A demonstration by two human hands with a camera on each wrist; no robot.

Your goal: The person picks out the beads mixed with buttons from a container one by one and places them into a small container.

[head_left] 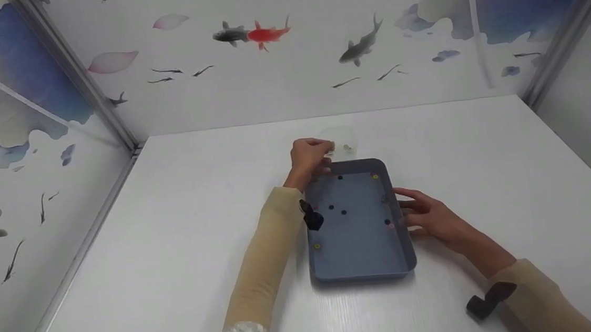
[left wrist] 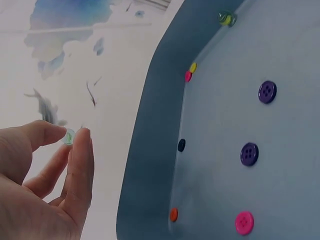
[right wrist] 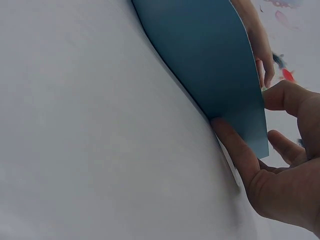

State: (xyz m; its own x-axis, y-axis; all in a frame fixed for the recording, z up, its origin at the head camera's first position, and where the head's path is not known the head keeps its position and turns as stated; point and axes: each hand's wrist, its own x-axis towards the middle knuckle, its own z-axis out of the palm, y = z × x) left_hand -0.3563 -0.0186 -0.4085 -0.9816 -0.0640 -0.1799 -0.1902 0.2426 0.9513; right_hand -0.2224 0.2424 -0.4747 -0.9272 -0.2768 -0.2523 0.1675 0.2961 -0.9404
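Note:
Thumb and fingertips of my left hand (head_left: 309, 157) pinch a small clear glass marble (left wrist: 69, 136) with green inside. That hand is over the far left corner of a blue-grey tray (head_left: 355, 253), close to a clear container (head_left: 345, 137). Fingers of my right hand (head_left: 434, 221) touch the tray's right wall from outside, one fingertip right at the rim. Inside the tray lie scattered buttons, among them a purple button (left wrist: 267, 92), a pink button (left wrist: 244, 222) and an orange button (left wrist: 173, 214). A similar glass marble (left wrist: 227, 18) sits along its wall.
The tray lies on a white table (head_left: 153, 240). Behind the table stands a white panel (head_left: 310, 91) painted with fish and petals, with side panels left and right. Small bits show in the clear container beyond the tray's far edge.

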